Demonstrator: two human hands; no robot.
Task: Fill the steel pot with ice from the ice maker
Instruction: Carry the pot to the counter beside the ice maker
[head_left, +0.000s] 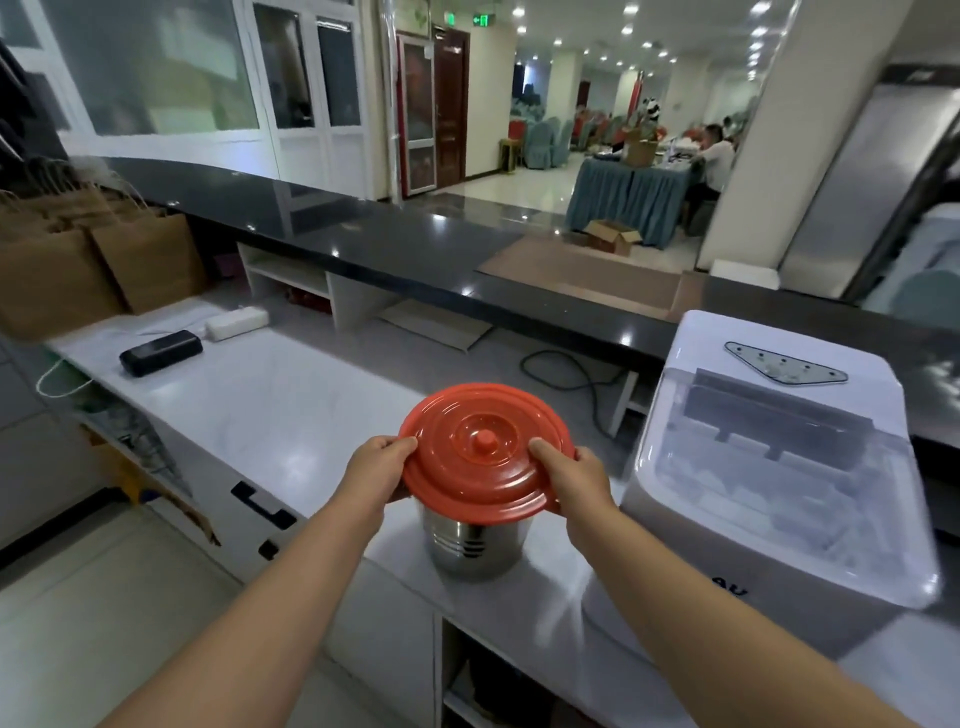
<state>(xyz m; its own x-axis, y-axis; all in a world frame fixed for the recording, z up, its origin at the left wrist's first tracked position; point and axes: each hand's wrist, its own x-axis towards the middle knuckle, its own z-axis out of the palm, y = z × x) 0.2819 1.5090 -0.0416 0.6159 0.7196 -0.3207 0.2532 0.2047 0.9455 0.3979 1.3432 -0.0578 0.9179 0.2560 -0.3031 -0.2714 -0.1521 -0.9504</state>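
Red lid (488, 452) over pot (475, 540) | grip: left hand (376, 470), right hand (571, 480) pinch rim | risk — tilted lid slips, tips pot

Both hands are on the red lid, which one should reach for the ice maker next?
Right, probably. The ice maker stands just beyond the right hand, right of the pot; the left hand, across the lid, could hold it alone.

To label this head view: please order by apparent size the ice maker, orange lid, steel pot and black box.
1. ice maker
2. orange lid
3. steel pot, partly hidden under the lid
4. black box; it lies farther away, so true size is unsure
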